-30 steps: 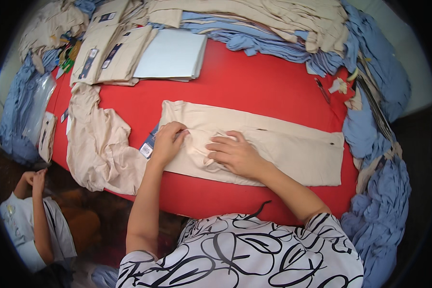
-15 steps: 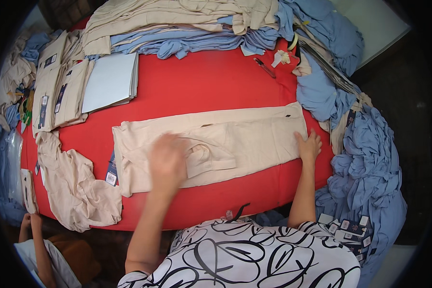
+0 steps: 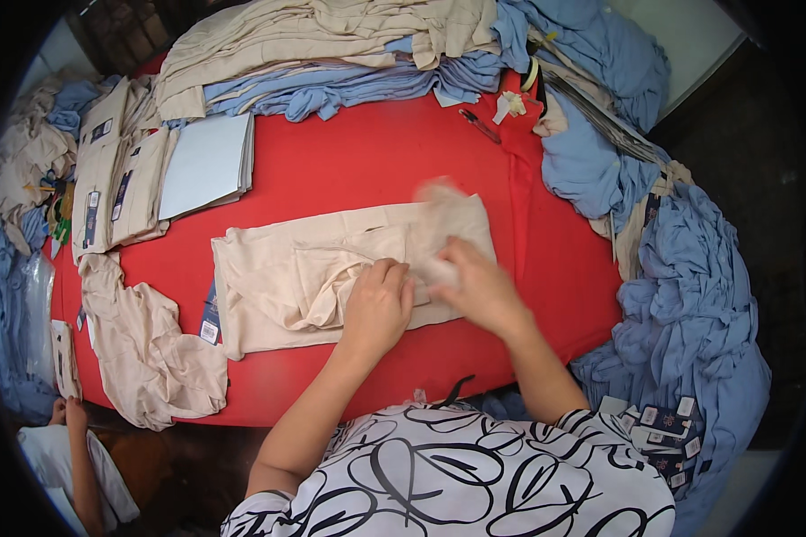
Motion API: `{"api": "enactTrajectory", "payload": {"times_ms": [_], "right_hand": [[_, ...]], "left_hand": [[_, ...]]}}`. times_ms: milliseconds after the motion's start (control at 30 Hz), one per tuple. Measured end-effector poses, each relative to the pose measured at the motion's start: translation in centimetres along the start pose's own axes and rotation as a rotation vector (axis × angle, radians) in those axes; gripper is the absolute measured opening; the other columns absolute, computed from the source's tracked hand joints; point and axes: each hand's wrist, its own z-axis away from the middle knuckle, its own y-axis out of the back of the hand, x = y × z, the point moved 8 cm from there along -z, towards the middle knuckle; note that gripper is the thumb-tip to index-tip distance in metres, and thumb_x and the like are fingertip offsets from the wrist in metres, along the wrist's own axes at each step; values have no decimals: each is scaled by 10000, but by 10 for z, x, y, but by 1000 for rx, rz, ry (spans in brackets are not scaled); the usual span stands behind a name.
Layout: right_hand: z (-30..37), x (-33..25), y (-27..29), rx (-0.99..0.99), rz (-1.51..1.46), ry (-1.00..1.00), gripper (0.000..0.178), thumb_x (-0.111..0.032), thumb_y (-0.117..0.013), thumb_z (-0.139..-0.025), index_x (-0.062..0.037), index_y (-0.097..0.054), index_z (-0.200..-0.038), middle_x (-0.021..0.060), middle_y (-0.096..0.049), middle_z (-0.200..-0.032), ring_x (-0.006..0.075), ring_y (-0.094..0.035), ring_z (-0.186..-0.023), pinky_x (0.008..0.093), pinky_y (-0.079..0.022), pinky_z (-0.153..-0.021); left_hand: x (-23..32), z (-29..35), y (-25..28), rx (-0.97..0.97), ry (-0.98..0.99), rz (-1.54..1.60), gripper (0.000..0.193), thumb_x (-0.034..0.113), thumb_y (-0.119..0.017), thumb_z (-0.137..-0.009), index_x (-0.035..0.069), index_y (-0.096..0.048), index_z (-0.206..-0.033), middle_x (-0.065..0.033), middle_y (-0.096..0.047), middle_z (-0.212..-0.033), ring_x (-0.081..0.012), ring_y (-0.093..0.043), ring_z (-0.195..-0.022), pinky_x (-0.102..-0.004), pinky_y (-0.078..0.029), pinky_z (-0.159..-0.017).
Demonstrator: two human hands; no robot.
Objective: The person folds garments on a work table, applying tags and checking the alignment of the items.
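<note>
A beige shirt lies folded lengthwise across the red table, with a bunched sleeve laid over its middle. My left hand rests on that sleeve, fingers close together and bent slightly, thumb a little apart. Just right of it, my right hand is closed on the shirt's right end, which is lifted and partly turned over toward the left. Motion blurs this hand and the raised cloth. A dark blue hang tag sticks out at the shirt's left edge.
Another beige garment lies crumpled at left. Folded, tagged garments and grey-white sheets stand behind it. Beige and blue clothes line the far edge; blue garments heap at right. A pen lies far right. Another person's hands show lower left.
My right hand has moved left from the table's right side, bringing the shirt's end up and over. My left hand has shifted right and down onto the sleeve. The view has shifted slightly.
</note>
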Motion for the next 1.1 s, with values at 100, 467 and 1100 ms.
{"api": "enactTrajectory", "payload": {"times_ms": [100,467,1100], "right_hand": [[3,7,-12,149,-3,14,447,-257,-679,-872,1,-562,-1217,204,-575,-1226,355,-609,-1031,411,-491,-863],[-4,50,-10,-57,-991,-237,263,-180,-617,-899,30,-618,-1057,105,-642,-990,232,-615,-933,362,-470,-868],[-59,-72,-137,-231,-560,18,629,-99,-651,-882,-57,-382,-1448,204,-478,-1329,196,-565,-1098,332,-489,-902]], "left_hand": [[-19,8,-1,79,-39,-41,203,75,-632,-839,-22,-647,-1017,-169,-609,-1040,-349,-595,-966,-421,-496,-818],[3,-11,-36,53,235,680,431,304,-633,-922,-52,-595,-1162,-226,-634,-1111,-292,-653,-963,-381,-505,-837],[-223,109,183,397,806,-193,244,229,-706,-816,7,-686,-916,-179,-605,-1095,-355,-573,-1027,-442,-450,-910]]}}
